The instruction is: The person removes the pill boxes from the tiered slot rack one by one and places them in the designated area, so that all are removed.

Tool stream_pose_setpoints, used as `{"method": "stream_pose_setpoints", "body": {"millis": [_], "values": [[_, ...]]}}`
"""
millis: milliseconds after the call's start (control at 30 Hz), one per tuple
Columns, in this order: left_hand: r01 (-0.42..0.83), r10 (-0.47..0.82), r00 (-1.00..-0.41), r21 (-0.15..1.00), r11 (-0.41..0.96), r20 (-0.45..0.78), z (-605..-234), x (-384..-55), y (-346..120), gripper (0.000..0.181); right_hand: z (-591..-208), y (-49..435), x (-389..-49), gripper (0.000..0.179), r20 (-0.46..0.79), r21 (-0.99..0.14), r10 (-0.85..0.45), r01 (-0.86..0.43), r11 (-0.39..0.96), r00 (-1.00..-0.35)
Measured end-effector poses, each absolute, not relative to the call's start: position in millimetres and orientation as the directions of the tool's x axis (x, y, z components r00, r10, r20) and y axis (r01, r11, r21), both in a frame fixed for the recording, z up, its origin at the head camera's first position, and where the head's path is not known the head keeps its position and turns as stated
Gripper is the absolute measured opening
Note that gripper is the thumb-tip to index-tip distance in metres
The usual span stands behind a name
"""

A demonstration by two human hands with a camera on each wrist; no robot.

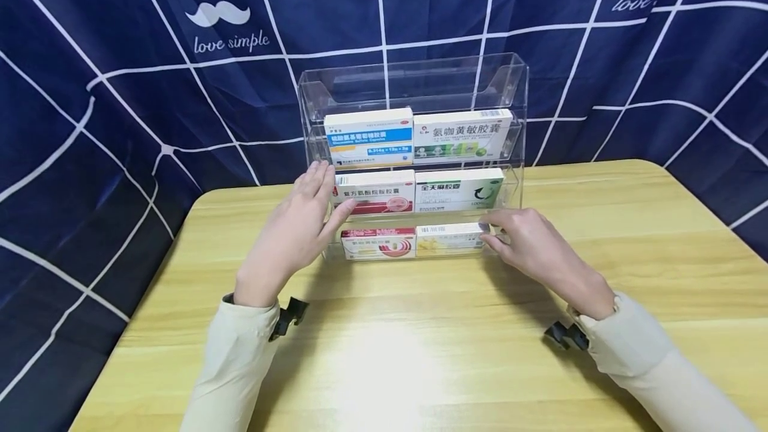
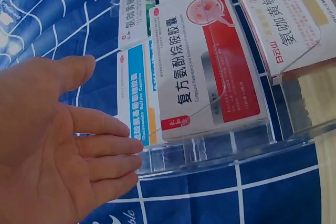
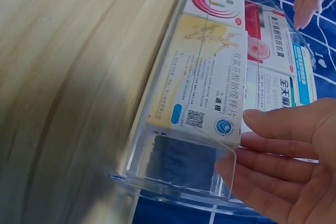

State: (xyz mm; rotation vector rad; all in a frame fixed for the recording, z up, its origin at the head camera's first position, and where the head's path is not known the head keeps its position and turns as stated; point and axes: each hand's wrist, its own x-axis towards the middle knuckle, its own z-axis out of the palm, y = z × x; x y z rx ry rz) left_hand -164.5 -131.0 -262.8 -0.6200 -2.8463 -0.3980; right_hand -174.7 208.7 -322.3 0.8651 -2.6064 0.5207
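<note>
A clear tiered rack (image 1: pixel 414 79) holds medicine boxes in three rows. My left hand (image 1: pixel 294 225) is at the rack's left side, fingers extended, beside the red-and-white box (image 2: pixel 199 72) in the middle row. At the lower right, my right hand (image 1: pixel 534 245) has its thumb and fingertips at the outer end of the yellow-and-white box (image 3: pixel 202 77). Its fingers look relaxed and apart in the right wrist view. Next to that box is another red-and-white box (image 1: pixel 378 244). A green-and-white box (image 1: pixel 459 191) sits in the middle row.
In the top row stand a blue-and-white box (image 1: pixel 369 139) and a white box with a green band (image 1: pixel 462 135). The rack stands on a wood-grain table (image 1: pixel 384 352). Behind it hangs a dark blue cloth (image 1: pixel 432 5) with white lines.
</note>
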Motion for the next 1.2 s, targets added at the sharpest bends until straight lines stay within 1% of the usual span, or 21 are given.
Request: {"method": "stream_pose_setpoints", "body": {"millis": [133, 267, 367, 500, 600, 667, 733, 867, 933, 1033, 1133, 1200], "values": [[0.399, 0.330, -0.903, 0.249, 0.882, 0.276, -262, -165, -135, 0.070, -324, 209, -176, 0.019, 0.413, -0.237, -0.499, -0.618, 0.749, -0.762], [0.306, 0.232, -0.935, 0.278, 0.911, 0.269, -263, -164, -142, 0.071, -324, 210, -177, 0.019, 0.409, -0.237, -0.502, -0.620, 0.748, -0.762], [0.218, 0.170, -0.968, 0.284, 0.934, 0.183, -275, -162, -147, 0.074, -324, 209, -178, 0.019, 0.411, -0.248, -0.509, -0.630, 0.736, -0.756], [0.120, 0.108, -0.993, 0.307, 0.944, 0.057, -305, -163, -152, 0.077, -326, 209, -180, 0.019, 0.414, -0.264, -0.513, -0.639, 0.723, -0.751], [0.096, 0.088, -0.995, 0.304, 0.948, 0.039, -324, -166, -150, 0.076, -329, 209, -181, 0.018, 0.414, -0.256, -0.520, -0.644, 0.721, -0.747], [0.111, 0.095, -0.993, 0.292, 0.950, 0.066, -330, -164, -145, 0.074, -331, 208, -182, 0.014, 0.416, -0.250, -0.526, -0.650, 0.718, -0.741], [0.146, 0.119, -0.986, 0.265, 0.953, 0.118, -331, -157, -139, 0.072, -333, 207, -182, 0.013, 0.427, -0.250, -0.529, -0.658, 0.710, -0.733], [0.212, 0.176, -0.966, 0.190, 0.959, 0.187, -332, -134, -129, 0.067, -333, 206, -182, 0.015, 0.465, -0.253, -0.522, -0.672, 0.696, -0.715], [0.241, 0.214, -0.961, 0.148, 0.959, 0.178, -335, -122, -126, 0.066, -333, 207, -182, 0.018, 0.481, -0.249, -0.515, -0.674, 0.696, -0.710], [0.287, 0.265, -0.949, 0.120, 0.950, 0.173, -340, -111, -125, 0.064, -331, 209, -182, 0.021, 0.497, -0.248, -0.504, -0.672, 0.698, -0.706], [0.333, 0.309, -0.929, 0.097, 0.938, 0.206, -344, -109, -125, 0.063, -331, 212, -182, 0.023, 0.501, -0.253, -0.504, -0.676, 0.693, -0.704], [0.369, 0.347, -0.916, 0.083, 0.926, 0.204, -346, -109, -126, 0.062, -332, 213, -183, 0.023, 0.504, -0.258, -0.502, -0.677, 0.689, -0.703]]}}
